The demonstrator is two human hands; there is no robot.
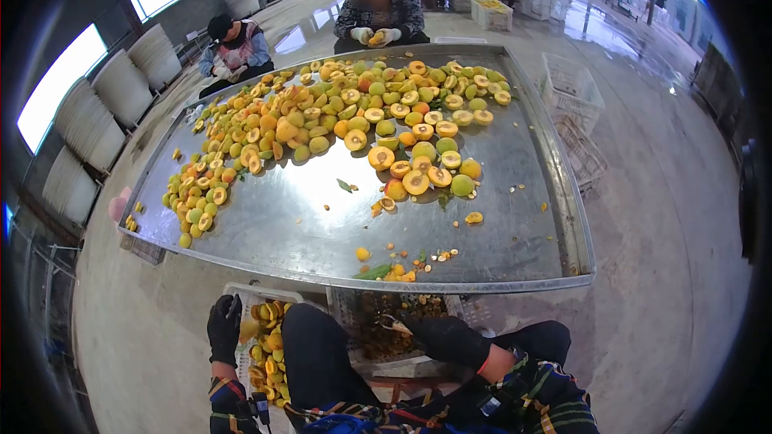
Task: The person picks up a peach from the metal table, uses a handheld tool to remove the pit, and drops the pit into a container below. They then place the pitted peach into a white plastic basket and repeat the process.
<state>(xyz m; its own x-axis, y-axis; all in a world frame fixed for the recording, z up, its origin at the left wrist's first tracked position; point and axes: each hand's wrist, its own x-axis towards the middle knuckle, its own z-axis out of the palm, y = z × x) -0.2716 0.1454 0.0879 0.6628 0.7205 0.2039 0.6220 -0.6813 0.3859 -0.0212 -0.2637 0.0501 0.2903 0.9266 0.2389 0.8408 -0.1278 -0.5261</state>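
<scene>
My left hand (224, 329), in a black glove, is at the left rim of a white crate (232, 291) of halved yellow fruit (273, 345). Its fingers look loosely apart, and a blurred yellowish piece shows beside them. My right hand (442, 339), also black-gloved, is closed on a small tool with a curved metal tip (394, 323). That tip is above a second crate (386, 368) holding dark brown pits and scraps. Beyond both hands, a metal table (305, 233) carries a large heap of whole and halved yellow-green fruit (301, 116).
The table's raised front edge (434, 285) runs just beyond my hands, with a leaf (374, 272) and loose pits behind it. Two people (379, 12) (235, 52) sit across the table. White crates (572, 84) stand to its right. My knees flank the pit crate.
</scene>
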